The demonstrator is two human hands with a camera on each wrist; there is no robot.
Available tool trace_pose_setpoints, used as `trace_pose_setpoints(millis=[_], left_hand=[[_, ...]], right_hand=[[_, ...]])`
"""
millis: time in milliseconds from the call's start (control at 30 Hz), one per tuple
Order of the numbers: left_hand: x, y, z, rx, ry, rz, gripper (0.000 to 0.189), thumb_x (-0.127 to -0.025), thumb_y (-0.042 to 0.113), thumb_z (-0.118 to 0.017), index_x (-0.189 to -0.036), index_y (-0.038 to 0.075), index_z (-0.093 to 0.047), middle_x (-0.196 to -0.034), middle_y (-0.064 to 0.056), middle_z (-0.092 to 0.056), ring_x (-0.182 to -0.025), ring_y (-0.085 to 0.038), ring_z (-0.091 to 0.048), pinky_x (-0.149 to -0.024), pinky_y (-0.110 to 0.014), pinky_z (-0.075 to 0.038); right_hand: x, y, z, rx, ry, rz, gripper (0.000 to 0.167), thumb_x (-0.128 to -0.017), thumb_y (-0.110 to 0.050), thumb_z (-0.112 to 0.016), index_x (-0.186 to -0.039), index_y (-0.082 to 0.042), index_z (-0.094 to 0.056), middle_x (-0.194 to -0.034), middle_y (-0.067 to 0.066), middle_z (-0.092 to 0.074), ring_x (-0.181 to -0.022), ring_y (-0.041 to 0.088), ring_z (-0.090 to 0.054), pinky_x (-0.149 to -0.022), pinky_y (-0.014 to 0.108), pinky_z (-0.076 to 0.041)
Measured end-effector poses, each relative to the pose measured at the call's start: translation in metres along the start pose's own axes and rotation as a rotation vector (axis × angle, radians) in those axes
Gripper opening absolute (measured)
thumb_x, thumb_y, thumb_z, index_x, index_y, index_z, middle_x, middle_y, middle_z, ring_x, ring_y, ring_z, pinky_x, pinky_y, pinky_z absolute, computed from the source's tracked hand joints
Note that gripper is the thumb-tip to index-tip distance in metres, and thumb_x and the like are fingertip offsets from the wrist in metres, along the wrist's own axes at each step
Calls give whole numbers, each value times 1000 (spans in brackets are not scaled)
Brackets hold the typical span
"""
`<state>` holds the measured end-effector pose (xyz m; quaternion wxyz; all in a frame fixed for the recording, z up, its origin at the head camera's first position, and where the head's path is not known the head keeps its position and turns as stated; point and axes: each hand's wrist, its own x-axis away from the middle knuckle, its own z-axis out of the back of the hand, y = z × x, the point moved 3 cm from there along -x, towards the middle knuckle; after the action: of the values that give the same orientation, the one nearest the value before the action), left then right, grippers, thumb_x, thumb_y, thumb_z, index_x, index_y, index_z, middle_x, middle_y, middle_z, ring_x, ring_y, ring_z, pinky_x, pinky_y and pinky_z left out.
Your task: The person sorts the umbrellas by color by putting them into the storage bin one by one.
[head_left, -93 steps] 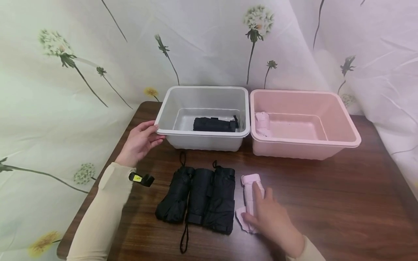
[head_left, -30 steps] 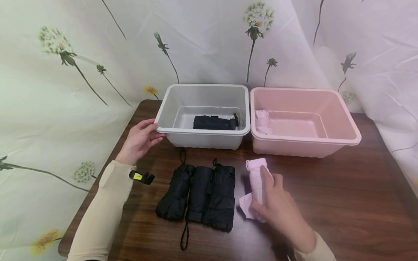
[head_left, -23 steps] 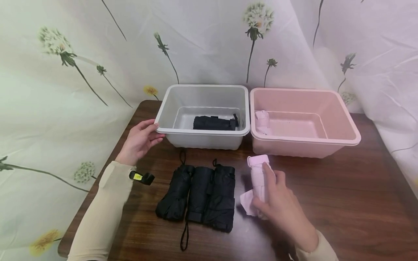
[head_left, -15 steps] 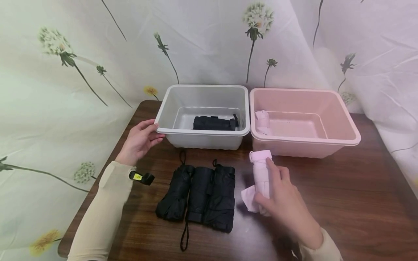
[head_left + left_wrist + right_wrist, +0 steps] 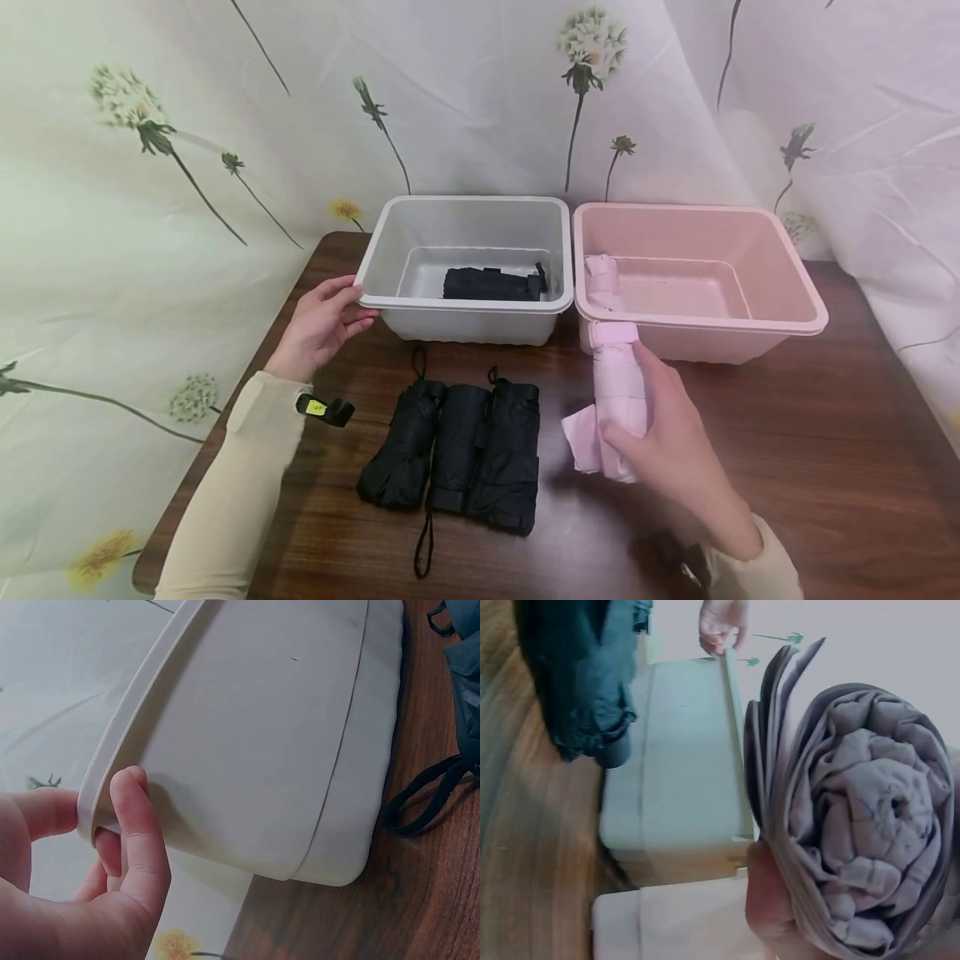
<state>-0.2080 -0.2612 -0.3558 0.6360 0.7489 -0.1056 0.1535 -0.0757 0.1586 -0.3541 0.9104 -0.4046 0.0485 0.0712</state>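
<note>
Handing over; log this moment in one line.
left hand: grips white bin | right hand: holds pink umbrella | black umbrellas: three on table

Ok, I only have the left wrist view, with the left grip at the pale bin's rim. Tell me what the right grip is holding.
Observer: The right grip holds a rolled pink umbrella.
Operator: Next, report what is inside the pale bin.
Observer: A folded black umbrella lies on its bottom.
Operator: Now name whatever stands beside that bin.
Observer: A pink bin, on its right in the head view.
</note>
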Motion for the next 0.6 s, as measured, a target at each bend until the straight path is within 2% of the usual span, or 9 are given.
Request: trace_pose_setpoints(millis=[67,200,333,433,533,600], left_hand=[[0,0,0,0,2,1,55,-94,23,-64,-140,11,-36,-125,-6,-48,-78,-12,-69,-73,-23,-59],[1,0,0,-2,3,1,55,-94,23,-64,-140,11,-35,-125,-6,-48,-78,-11,-69,-73,-22,-59],[1,1,-1,-3,0,1,55,-94,24,-63,-140,11,-35,-124,-5,-48,-78,-11,-69,-73,-22,-59],[1,0,-1,4,-7,-1,55,-94,23,-63,-140,11,-36,-123,-5,-48,-78,-11,-69,-73,-22,-59],[1,0,0,15,-14,-2,54,-94,22,-64,-139,10,-37,-123,-5,-49,-77,-11,-69,-72,-22,-59],[0,0,0,13,-12,-1,54,-94,23,-64,-139,11,-37,-123,-5,-49,-77,-11,-69,-72,-22,-59]], right_hand=[[-1,-2,5,-33,9,-1,91,-77,-9,-74,-153,-14,-24,-143,13,-44,-110,24,-48,-84,37,-45],[-3,-7,16,-94,19,-3,91,-77,-5,-74,-152,-18,-25,-136,14,-49,-101,24,-54,-75,28,-51],[-4,-11,27,-156,26,-4,90,-79,-1,-73,-152,-20,-24,-130,16,-51,-96,23,-55,-68,26,-54],[-5,-12,37,-193,44,-4,90,-79,1,-72,-153,-20,-24,-129,16,-48,-95,15,-56,-66,25,-55],[-6,-13,47,-212,84,5,91,-78,4,-71,-152,-20,-25,-129,10,-45,-91,6,-55,-63,23,-55],[-7,-13,54,-210,124,20,91,-76,6,-71,-152,-20,-27,-127,0,-44,-90,3,-53,-64,19,-52]])
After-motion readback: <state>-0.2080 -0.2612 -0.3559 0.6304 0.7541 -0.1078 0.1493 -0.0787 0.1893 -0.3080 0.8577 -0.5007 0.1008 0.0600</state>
